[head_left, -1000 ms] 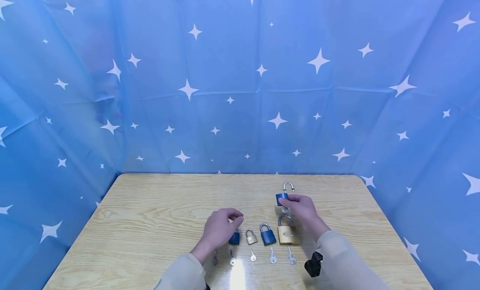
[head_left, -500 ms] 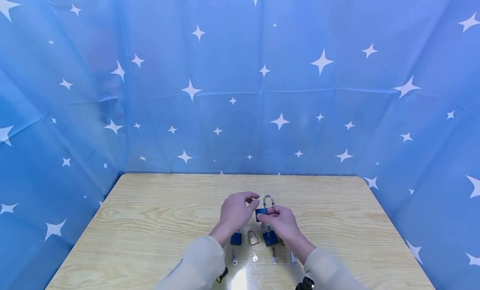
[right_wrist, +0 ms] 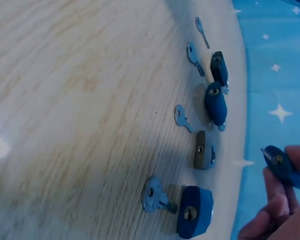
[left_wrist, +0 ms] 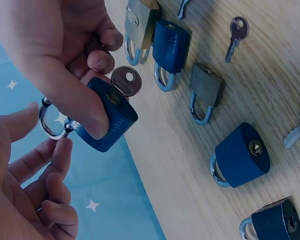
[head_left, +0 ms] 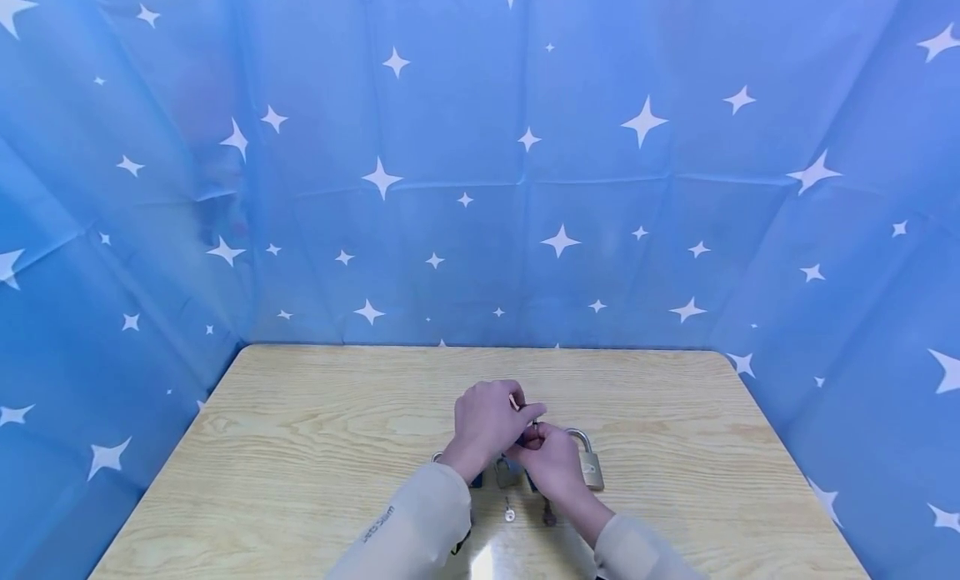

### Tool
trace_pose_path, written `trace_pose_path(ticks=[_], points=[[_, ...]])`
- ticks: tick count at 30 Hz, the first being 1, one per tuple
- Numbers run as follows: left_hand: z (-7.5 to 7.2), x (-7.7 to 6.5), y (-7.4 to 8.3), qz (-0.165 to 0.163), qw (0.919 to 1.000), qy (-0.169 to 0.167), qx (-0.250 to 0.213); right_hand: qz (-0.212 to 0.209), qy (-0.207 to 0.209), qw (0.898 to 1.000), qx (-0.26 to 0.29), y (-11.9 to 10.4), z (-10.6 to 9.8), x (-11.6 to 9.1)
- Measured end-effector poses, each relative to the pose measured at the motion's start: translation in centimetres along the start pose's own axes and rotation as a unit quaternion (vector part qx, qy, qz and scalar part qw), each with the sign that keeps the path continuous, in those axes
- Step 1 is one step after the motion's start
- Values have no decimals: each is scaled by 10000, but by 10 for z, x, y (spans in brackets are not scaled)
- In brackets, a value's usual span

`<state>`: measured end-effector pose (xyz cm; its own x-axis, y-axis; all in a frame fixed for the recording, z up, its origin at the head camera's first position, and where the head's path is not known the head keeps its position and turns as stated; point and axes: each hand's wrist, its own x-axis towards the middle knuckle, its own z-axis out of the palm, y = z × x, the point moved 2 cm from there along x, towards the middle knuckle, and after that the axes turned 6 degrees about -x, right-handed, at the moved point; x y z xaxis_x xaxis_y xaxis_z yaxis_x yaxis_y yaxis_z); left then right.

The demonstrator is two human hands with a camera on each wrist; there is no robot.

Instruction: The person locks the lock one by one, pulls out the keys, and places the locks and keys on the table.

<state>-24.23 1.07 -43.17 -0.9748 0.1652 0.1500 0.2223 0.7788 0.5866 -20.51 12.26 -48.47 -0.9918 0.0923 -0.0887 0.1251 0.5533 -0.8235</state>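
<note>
My right hand (head_left: pixel 555 463) grips a small blue padlock (left_wrist: pixel 117 122) by its body, thumb flat on the face. A round-headed key (left_wrist: pixel 126 81) sits in its keyhole. The steel shackle (left_wrist: pixel 43 122) stands out of the body with one end free. My left hand (head_left: pixel 487 415) pinches at this shackle, thumb on one side and fingertip on the other in the left wrist view. In the head view the hands meet above the row of locks and hide most of the padlock. The right wrist view shows the blue body with the key.
On the wooden table (head_left: pixel 337 413) lies a row of padlocks: a large brass one (head_left: pixel 591 472), blue ones (left_wrist: pixel 242 155) and a small brass one (left_wrist: pixel 206 85). Loose keys (right_wrist: pixel 181 117) lie in front of them. A blue star-patterned curtain (head_left: pixel 450 147) hangs behind.
My right hand has brought the blue padlock leftward from above the large brass lock. My left hand has moved right and now pinches at the shackle.
</note>
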Motion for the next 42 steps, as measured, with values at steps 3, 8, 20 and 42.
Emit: trace_pose_path(ticks=[3,8,20,42], points=[[0,0,-2,-37,10000,-14,-26,25,-3,10000,-60,0,1,-2],[-1,-1,-3,-44,9987,-181,-485,31,-37,10000,-46,1,2,-2],[-8,-3,-25,-10,9769,-830,-1970,-54,-913,9949,421,1,-2,-3],[0,-13,-42,581,9872,-720,-1300,-164,-1025,9946,23,0,-3,-10]])
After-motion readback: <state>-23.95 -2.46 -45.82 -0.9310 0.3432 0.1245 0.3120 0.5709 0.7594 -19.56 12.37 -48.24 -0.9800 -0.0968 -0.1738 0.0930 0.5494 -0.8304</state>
